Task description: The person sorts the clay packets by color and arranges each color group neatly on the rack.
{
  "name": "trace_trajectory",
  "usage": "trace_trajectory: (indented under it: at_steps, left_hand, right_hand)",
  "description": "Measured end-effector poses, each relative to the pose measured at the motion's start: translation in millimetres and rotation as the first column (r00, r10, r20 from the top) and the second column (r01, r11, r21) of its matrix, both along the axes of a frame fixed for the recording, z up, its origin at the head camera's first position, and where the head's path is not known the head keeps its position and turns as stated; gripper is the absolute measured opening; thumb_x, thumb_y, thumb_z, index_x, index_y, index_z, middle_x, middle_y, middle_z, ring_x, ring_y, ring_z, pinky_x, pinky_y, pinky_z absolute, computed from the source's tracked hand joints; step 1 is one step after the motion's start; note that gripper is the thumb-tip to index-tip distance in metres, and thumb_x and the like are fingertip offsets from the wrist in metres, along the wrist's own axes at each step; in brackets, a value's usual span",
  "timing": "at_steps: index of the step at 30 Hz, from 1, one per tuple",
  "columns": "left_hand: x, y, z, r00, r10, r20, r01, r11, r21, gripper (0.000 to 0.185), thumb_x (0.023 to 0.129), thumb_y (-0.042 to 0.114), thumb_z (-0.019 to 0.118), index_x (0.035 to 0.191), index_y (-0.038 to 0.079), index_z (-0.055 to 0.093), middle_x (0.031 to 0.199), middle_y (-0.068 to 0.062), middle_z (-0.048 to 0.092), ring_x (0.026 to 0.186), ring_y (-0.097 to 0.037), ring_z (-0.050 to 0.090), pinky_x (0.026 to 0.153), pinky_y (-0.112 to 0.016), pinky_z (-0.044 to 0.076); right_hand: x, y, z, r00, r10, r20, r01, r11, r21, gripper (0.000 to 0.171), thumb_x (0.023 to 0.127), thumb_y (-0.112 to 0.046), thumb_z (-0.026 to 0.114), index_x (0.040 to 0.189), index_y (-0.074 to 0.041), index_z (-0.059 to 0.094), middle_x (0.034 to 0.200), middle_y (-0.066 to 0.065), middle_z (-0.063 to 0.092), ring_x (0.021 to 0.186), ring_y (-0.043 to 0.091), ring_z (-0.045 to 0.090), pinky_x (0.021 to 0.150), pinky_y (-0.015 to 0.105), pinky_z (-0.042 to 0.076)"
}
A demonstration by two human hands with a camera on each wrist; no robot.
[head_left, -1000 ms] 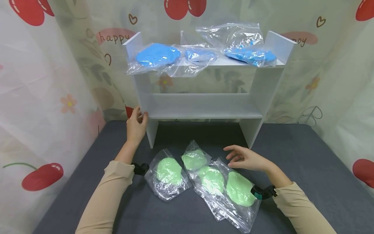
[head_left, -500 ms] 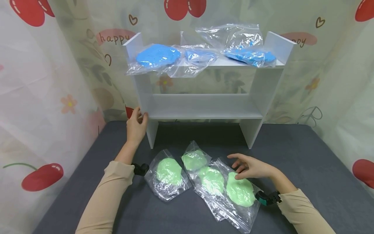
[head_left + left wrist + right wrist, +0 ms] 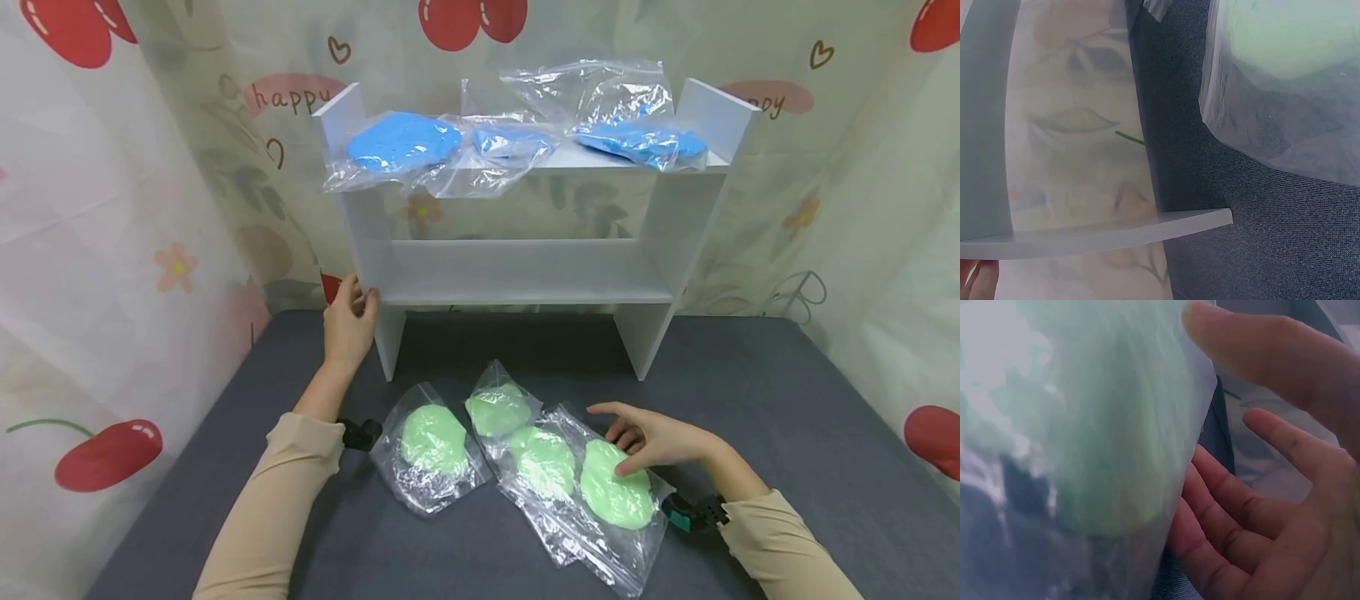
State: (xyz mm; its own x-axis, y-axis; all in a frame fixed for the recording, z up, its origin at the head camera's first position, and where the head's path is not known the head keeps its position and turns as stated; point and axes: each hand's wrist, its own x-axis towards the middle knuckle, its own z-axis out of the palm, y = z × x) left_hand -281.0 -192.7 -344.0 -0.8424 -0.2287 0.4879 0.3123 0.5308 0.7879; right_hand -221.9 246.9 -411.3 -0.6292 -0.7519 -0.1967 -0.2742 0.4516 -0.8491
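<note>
Four pale green lumps (image 3: 617,485), smooth, flat and roundish, lie in glossy, wrinkled clear bags (image 3: 615,558) on the dark woven cloth (image 3: 750,400) before the white shelf (image 3: 517,275). The three nearer the shelf's right side overlap at their bags; the fourth lies before its left leg. Three blue lumps (image 3: 405,140), also bagged, sit on the shelf's top board, some plastic hanging over its front edge.

The right hand (image 3: 660,439) is before the shelf's right leg, over the rightmost green bag, thumb well apart from loosely bent fingers; it has nothing clasped. The left hand (image 3: 349,327) is at the shelf's left panel, level with the lower board, fingers bent against its outer side; whether it grips the panel I cannot tell.

The right wrist view adds the palm side: the bag's edge comes between thumb and fingers, some fingertips hidden behind it, the plastic blurred. The left wrist view shows the panel's thick, flat front edge, but only fingertips at a corner, with a green lump cut off by the frame. Behind the shelf hangs a printed backdrop (image 3: 247,208), its lettering on the right partly covered by the shelf's side.
</note>
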Motion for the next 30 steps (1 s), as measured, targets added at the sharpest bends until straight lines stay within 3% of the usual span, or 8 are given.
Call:
trace_trajectory:
  at_steps: [9,16,23,30]
  left_hand:
    - [0.2,-0.6,-0.8,1.0,-0.008,0.01,0.008,1.0,-0.001,0.039,0.097,0.019,0.049,0.135,0.01,0.048,0.12,-0.02,0.063,0.106,-0.035,0.064,0.081,-0.049,0.053]
    - [0.7,-0.8,-0.6,1.0,-0.009,0.005,0.009,1.0,-0.011,0.038,0.097,0.02,0.049,0.134,0.011,0.048,0.121,-0.021,0.062,0.106,-0.035,0.064,0.081,-0.05,0.054]
    - [2.1,0.0,0.8,1.0,-0.009,0.004,0.009,1.0,-0.007,0.038,0.097,0.019,0.049,0.134,0.01,0.048,0.121,-0.021,0.062,0.106,-0.035,0.064,0.081,-0.05,0.053]
    - [2.8,0.0,0.7,1.0,-0.017,0.011,0.017,1.0,-0.007,0.039,0.097,0.02,0.049,0.134,0.012,0.048,0.121,-0.02,0.062,0.107,-0.035,0.064,0.081,-0.05,0.053]
  right_hand:
    - [1.4,0.3,-1.0,0.998,0.056,0.041,-0.056,0.998,-0.012,0.09,0.08,-0.011,0.073,0.146,0.004,0.013,0.105,0.023,0.043,0.075,0.019,0.04,0.064,0.023,0.04]
    - [0.8,-2.1,-3.5,0.996,0.093,0.008,-0.093,0.995,0.032,0.09,0.078,-0.01,0.074,0.147,0.001,0.018,0.09,0.016,0.037,0.063,0.02,0.028,0.057,0.024,0.031]
    - [1.1,-4.4,-2.5,0.998,0.069,-0.01,-0.069,0.996,0.061,0.089,0.078,-0.008,0.073,0.147,0.0,0.018,0.084,0.014,0.037,0.062,0.011,0.029,0.056,0.025,0.031]
    - [3.9,-6.4,-2.8,0.999,-0.02,-0.036,0.023,0.996,0.081,0.096,0.076,-0.007,0.073,0.149,-0.005,0.01,0.077,0.006,0.034,0.06,0.007,0.029,0.055,0.024,0.032]
